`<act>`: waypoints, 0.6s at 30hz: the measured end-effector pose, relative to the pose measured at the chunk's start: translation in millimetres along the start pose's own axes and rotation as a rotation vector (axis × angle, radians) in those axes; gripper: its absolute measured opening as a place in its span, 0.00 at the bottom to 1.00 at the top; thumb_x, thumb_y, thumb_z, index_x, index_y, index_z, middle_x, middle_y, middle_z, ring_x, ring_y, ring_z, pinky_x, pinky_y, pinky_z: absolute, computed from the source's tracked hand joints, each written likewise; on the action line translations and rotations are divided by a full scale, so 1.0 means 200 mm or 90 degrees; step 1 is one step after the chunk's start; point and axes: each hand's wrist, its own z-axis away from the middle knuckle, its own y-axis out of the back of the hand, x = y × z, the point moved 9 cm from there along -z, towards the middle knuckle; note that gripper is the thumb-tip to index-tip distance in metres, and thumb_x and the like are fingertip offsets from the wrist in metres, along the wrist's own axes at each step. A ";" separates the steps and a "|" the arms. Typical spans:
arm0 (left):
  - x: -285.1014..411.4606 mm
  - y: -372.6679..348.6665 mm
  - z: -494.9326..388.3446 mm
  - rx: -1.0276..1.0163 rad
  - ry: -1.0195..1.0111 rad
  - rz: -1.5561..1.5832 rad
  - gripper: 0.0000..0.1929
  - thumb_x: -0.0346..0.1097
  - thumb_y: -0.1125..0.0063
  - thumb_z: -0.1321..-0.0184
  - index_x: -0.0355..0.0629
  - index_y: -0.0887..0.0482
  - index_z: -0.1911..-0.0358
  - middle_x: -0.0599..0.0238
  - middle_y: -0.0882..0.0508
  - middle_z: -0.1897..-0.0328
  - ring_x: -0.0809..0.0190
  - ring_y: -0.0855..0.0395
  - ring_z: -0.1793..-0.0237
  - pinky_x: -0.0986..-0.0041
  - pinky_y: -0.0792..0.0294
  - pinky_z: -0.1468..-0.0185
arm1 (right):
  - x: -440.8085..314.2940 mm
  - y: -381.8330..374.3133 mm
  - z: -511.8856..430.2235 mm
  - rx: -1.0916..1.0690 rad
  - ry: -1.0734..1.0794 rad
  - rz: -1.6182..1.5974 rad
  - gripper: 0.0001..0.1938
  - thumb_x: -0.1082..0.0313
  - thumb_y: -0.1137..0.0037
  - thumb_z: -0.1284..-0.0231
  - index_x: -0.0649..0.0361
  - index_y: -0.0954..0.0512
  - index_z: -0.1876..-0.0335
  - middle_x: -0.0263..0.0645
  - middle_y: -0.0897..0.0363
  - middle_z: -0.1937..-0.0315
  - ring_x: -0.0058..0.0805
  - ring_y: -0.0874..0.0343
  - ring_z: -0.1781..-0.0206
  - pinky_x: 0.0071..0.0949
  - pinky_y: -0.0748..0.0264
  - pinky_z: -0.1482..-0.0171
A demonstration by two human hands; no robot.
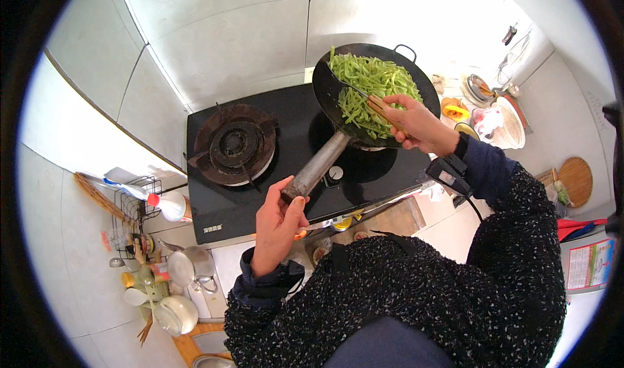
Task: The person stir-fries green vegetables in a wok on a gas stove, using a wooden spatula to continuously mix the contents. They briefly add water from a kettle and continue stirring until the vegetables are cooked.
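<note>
My left hand (282, 221) grips the end of the long handle (319, 165) of a dark wok (329, 102) on the right side of the black gas stove. Sliced green vegetable strips (375, 85) fill much of the wok. My right hand (421, 124) holds a metal spatula by its wooden handle (380, 107) over the wok. The spatula's blade is against the left edge of the strips, partly hidden. A small loop handle (407, 51) stands out from the wok's far rim.
A rusty burner (235, 143) occupies the left half of the black stovetop (209, 212). To the left are a red-capped bottle (170, 206), a wire rack (136, 197) and a metal pot (187, 265). Cut pumpkin (455, 112) and a white basket (509, 124) lie to the right.
</note>
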 end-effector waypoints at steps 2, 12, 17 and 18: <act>0.00 0.01 0.00 0.009 0.004 0.016 0.22 0.33 0.47 0.28 0.34 0.33 0.34 0.58 0.16 0.57 0.74 0.22 0.72 0.81 0.29 0.68 | 0.02 0.01 -0.02 0.026 0.006 -0.058 0.27 0.56 0.51 0.26 0.52 0.39 0.27 0.28 0.33 0.78 0.14 0.35 0.82 0.15 0.38 0.82; 0.01 0.01 0.00 -0.003 0.003 -0.025 0.22 0.34 0.48 0.28 0.33 0.33 0.34 0.58 0.15 0.58 0.74 0.22 0.72 0.81 0.28 0.67 | 0.29 0.17 0.24 0.111 -0.011 -0.431 0.24 0.58 0.50 0.25 0.44 0.37 0.27 0.37 0.29 0.68 0.13 0.37 0.80 0.13 0.37 0.79; 0.01 0.02 -0.01 -0.002 -0.001 -0.041 0.22 0.34 0.47 0.29 0.34 0.31 0.35 0.59 0.15 0.59 0.74 0.21 0.72 0.81 0.28 0.67 | 0.43 0.27 0.44 0.040 -0.060 -0.516 0.21 0.56 0.52 0.24 0.42 0.34 0.29 0.36 0.29 0.69 0.10 0.39 0.81 0.08 0.41 0.82; 0.01 0.01 -0.01 -0.019 0.001 -0.029 0.22 0.34 0.48 0.28 0.35 0.32 0.34 0.59 0.15 0.57 0.75 0.22 0.72 0.82 0.29 0.68 | 0.45 0.29 0.47 0.011 -0.073 -0.545 0.21 0.56 0.52 0.24 0.41 0.34 0.30 0.36 0.29 0.69 0.09 0.40 0.82 0.08 0.42 0.83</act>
